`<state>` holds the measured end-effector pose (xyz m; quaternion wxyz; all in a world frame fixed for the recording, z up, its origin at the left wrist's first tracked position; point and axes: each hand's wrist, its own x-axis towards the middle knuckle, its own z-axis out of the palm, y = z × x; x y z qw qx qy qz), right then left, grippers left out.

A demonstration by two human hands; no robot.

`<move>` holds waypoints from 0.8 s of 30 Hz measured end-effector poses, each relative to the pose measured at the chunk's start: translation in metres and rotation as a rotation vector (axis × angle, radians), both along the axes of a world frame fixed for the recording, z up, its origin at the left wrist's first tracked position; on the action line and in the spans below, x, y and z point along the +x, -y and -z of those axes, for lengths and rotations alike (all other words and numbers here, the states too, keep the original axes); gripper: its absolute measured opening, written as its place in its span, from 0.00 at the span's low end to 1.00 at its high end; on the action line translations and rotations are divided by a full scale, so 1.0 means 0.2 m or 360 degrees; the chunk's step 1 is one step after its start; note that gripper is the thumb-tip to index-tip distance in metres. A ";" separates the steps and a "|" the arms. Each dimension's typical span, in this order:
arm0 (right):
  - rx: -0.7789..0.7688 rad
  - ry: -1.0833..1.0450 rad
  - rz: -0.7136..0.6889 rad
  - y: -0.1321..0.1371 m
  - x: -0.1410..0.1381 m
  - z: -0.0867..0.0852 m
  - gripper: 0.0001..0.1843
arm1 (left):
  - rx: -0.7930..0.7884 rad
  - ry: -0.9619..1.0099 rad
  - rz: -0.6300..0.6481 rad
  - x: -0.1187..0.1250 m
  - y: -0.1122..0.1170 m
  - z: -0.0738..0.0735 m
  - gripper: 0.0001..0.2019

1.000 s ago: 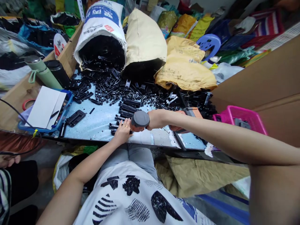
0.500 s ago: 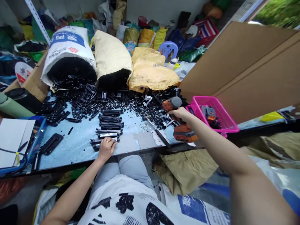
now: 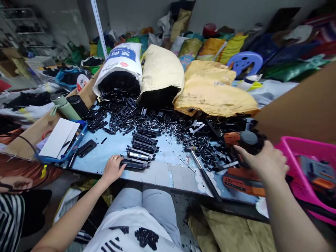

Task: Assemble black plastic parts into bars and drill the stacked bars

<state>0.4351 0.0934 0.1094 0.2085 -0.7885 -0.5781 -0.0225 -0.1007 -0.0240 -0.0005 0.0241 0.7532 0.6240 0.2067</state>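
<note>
My left hand (image 3: 113,168) rests flat on the nearest piece in a row of long black plastic parts (image 3: 140,148) laid out on the light blue table (image 3: 112,145). Its fingers are stretched over that part and a ring shows on one finger. My right hand (image 3: 264,161) is over at the table's right end, fingers curled loosely around the handle of an orange and black cordless screwdriver (image 3: 243,140) that lies among loose black parts. The tool's orange battery base (image 3: 244,182) sits just below my hand.
Open sacks (image 3: 120,68) spill a heap of small black parts (image 3: 147,117) across the back of the table. A pink basket (image 3: 309,168) stands at the right, a green flask (image 3: 64,106) and a blue tray with paper (image 3: 61,138) at the left. Another person's striped sleeve (image 3: 10,220) shows at lower left.
My right hand carried the screwdriver from beside my left hand to the table's right end and set it down among the parts. My left hand stayed on the black part.
</note>
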 end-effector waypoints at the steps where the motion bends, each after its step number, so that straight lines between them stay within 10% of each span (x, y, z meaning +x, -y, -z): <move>1: 0.0186 0.0117 0.0111 0.03 -0.09 -0.02 0.38 | -0.0025 0.0053 0.0025 -0.04 0.02 0.01 0.10; 4: 0.0417 0.0167 -0.0288 0.02 -0.51 -0.01 0.29 | -0.0046 0.0225 0.0053 -0.08 0.05 0.07 0.09; 8: -0.0140 0.0113 -0.1268 -0.22 -1.20 0.12 0.20 | -0.0022 0.0378 -0.0012 -0.06 0.04 0.10 0.08; 12: -0.0462 0.0409 -0.1493 -0.44 -1.63 0.22 0.18 | -0.0082 0.0411 -0.0018 -0.05 0.02 0.06 0.08; 20: -0.0510 0.0545 -0.1450 -0.47 -1.65 0.32 0.17 | -0.0168 0.0597 -0.0103 -0.04 0.04 0.08 0.08; 24: -0.0494 0.0616 -0.1417 -0.48 -1.60 0.36 0.19 | -0.0004 0.0922 -0.0210 -0.08 0.02 -0.06 0.22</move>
